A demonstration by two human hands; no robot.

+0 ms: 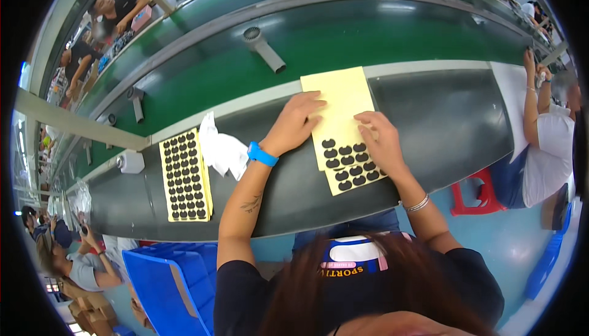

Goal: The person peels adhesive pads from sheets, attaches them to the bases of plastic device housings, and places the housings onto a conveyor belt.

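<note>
A yellow sheet [337,93] lies on the dark work surface in front of me, its upper part bare. Rows of black rounded stickers [345,150] cover its near end, and a second yellow sheet with the same black pieces shows beneath, slightly offset. My left hand [299,122] rests on the sheet's left edge with its fingers reaching over it. On the right side, my right hand [381,142] has bent fingers touching the sheet, thumb and forefinger apart; it covers some of the black pieces. Neither hand visibly holds anything.
Left of me lie a stack of yellow sheets with black pieces [184,179], crumpled white paper [222,149] and a small white container [130,162]. Beyond runs a green conveyor belt [319,35] carrying a grey tube-shaped part [264,50]. A blue crate [175,274] stands below; co-workers sit on both sides.
</note>
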